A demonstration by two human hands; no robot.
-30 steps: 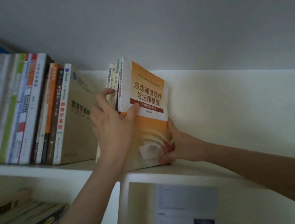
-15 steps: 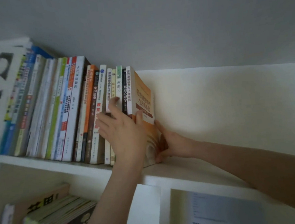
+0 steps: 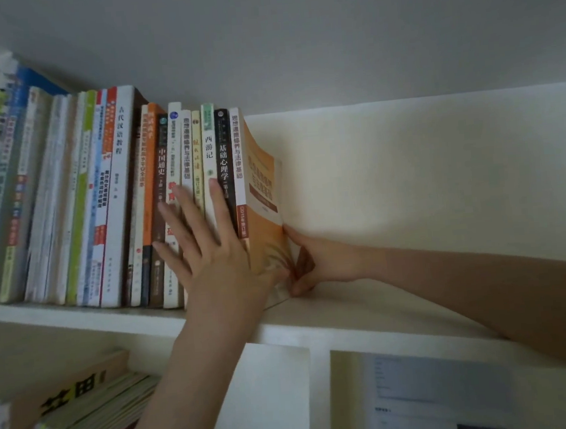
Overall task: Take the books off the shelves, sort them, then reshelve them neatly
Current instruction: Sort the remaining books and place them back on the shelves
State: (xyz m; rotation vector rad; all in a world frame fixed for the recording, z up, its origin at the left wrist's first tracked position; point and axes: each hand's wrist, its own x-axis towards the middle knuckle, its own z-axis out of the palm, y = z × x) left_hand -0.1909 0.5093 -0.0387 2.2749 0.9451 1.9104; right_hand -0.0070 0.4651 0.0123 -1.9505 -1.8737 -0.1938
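A row of upright books (image 3: 124, 193) fills the left part of the top shelf (image 3: 80, 320). At its right end stands an orange-and-white paperback (image 3: 261, 195), close against a black-spined book (image 3: 224, 158). My left hand (image 3: 210, 254) lies flat with straight, spread fingers on the spines of the last few books. My right hand (image 3: 326, 261) reaches in from the right, its fingers against the lower part of the orange cover and its thumb near the bottom corner.
To the right of the orange book, the top shelf shows bare board and a white back wall (image 3: 424, 176). Below, more books (image 3: 87, 416) lean in the left compartment, beside a white divider (image 3: 275, 394). A printed sheet (image 3: 424, 396) hangs in the lower right compartment.
The small stack with the orange book slid left and closed the gap to the row. My left hand went from gripping the stack to lying flat on the spines.
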